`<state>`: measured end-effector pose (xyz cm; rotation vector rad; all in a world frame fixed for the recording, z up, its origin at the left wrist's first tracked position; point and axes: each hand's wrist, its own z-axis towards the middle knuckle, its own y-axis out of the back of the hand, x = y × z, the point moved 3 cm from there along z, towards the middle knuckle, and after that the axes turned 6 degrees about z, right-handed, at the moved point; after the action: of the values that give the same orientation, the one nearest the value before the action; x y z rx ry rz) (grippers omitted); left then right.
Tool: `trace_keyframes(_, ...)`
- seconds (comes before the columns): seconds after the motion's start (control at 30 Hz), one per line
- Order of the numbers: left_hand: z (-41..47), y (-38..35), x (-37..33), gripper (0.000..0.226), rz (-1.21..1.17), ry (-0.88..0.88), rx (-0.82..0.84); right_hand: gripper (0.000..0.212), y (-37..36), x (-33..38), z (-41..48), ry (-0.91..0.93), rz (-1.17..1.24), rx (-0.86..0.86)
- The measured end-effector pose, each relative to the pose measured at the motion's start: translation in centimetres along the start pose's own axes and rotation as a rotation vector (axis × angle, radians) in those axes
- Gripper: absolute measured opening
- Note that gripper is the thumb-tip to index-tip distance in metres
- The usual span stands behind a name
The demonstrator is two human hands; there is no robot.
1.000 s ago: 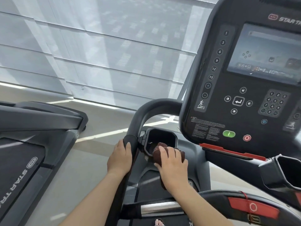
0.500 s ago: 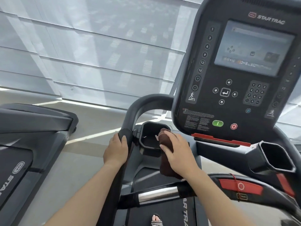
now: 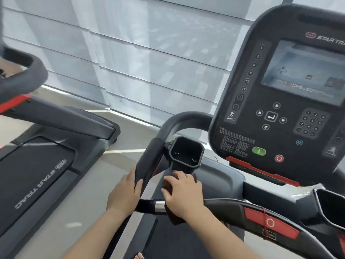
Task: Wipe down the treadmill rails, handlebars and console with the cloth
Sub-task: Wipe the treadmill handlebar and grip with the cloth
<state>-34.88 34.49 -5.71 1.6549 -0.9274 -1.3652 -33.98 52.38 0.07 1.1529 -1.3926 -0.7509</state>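
Observation:
I stand on a black treadmill. My left hand [image 3: 124,193] grips the padded left handlebar [image 3: 149,161]. My right hand [image 3: 183,195] holds a dark brown cloth [image 3: 174,218] pressed on the front crossbar [image 3: 224,204], just right of its chrome sensor band [image 3: 160,206] and below the left cup holder [image 3: 186,153]. The cloth hangs down under my palm. The console [image 3: 280,113] with its screen, keypad, green and red buttons rises at upper right.
A second treadmill [image 3: 37,165] stands to the left across a strip of grey floor [image 3: 89,202]. Window blinds [image 3: 140,62] fill the background. A right cup holder [image 3: 328,204] and a red stop tab [image 3: 270,222] sit on the crossbar. A sandalled foot [image 3: 139,256] shows below.
My right hand has come down with the cloth from the cup holder's rim to the crossbar. My left hand has slid lower on the handlebar. The view has swung left.

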Motion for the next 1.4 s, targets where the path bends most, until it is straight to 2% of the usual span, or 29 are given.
trace_keyframes(0.13,-3.1,0.3,1.1,0.052,0.056,0.044,-0.037,0.043,0.2,-0.6,-1.0,0.109,-0.004,0.005)
trace_keyframes(0.23,-4.9,0.3,1.6,0.053,0.126,0.059,-0.061,0.048,0.8,-2.6,-2.8,0.164,0.012,-0.076)
trace_keyframes(0.33,-5.1,0.1,1.5,0.052,0.180,0.072,-0.088,0.041,0.6,-2.7,-2.9,0.167,-0.012,-0.160)
trace_keyframes(0.43,-4.7,0.1,1.1,0.052,0.217,0.069,-0.101,0.037,-0.7,-0.4,-1.3,0.156,0.022,-0.082)
trace_keyframes(0.57,-4.8,0.1,1.3,0.051,0.206,0.055,-0.101,0.037,-1.8,1.6,-1.6,0.268,0.006,-0.025)
trace_keyframes(0.67,-4.6,0.0,1.4,0.049,0.182,0.048,-0.114,0.038,-1.1,0.4,-3.3,0.310,-0.010,-0.064)
trace_keyframes(0.73,-4.7,-0.2,1.3,0.051,0.190,0.039,-0.122,0.040,-0.9,-0.5,-4.8,0.317,-0.073,-0.151)
trace_keyframes(0.87,-4.7,-0.2,1.4,0.052,0.178,0.029,-0.108,0.040,-2.6,0.6,-5.7,0.242,-0.154,-0.270)
trace_keyframes(1.0,-4.6,0.1,1.4,0.053,0.153,0.021,-0.081,0.028,-4.4,4.5,-3.6,0.139,-0.227,-0.210)
trace_keyframes(1.1,-4.6,0.4,1.5,0.053,0.131,0.011,-0.051,0.028,-5.4,5.7,-2.9,0.104,-0.236,-0.203)
trace_keyframes(1.23,-4.5,0.6,1.4,0.053,0.135,0.002,-0.034,0.030,-4.7,4.5,-3.9,0.088,-0.153,-0.255)
trace_keyframes(1.4,-4.5,0.6,1.5,0.053,0.113,-0.007,-0.005,0.037,-0.1,-1.3,-7.4,-0.102,-0.145,-0.457)
